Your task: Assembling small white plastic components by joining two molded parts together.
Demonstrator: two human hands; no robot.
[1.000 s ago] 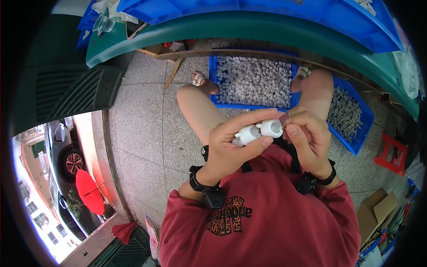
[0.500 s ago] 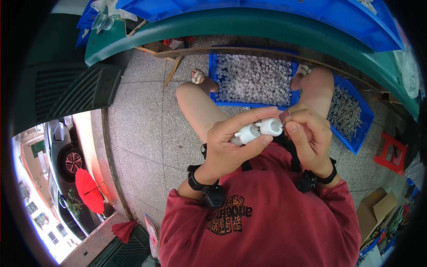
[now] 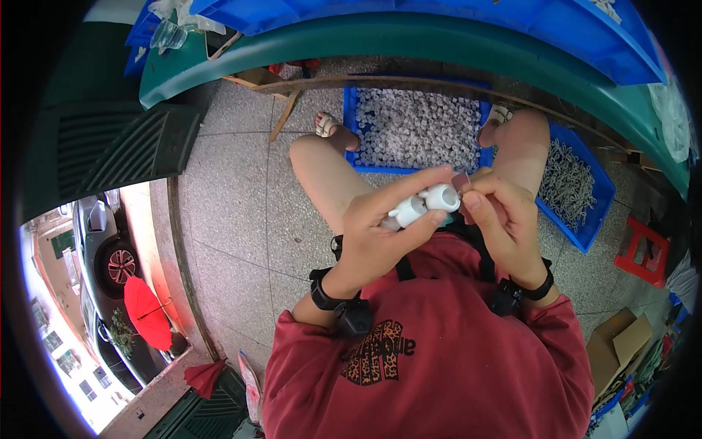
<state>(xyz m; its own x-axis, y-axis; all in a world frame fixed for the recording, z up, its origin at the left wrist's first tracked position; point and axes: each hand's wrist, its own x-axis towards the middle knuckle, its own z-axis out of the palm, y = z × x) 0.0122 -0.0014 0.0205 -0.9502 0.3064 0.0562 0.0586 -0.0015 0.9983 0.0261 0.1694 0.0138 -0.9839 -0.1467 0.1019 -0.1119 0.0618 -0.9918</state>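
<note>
My left hand (image 3: 365,234) is closed round a short row of small white plastic cylinders. The one at the fingertips, a hollow white cylinder (image 3: 442,197), shows its round opening towards the right. Behind it sits a second white cylinder (image 3: 409,211) with a small side nub; more of the row is hidden in my palm. My right hand (image 3: 508,223) pinches a small, flat brownish-pink piece (image 3: 461,181) between thumb and forefinger. Its edge is close against the rim of the nearest cylinder; I cannot tell whether they touch.
Between my feet a blue tray (image 3: 350,128) holds many small white parts. A second blue tray (image 3: 601,186) holds greyish looped pieces on the right. Ahead runs a green table edge (image 3: 409,40) under a big blue bin (image 3: 468,16). A red stool (image 3: 642,252) and cardboard box (image 3: 618,350) stand right.
The row of white cylinders has tilted up slightly and the front one has turned its opening. The flat piece in my right hand has shifted left and up, close to the front cylinder's rim.
</note>
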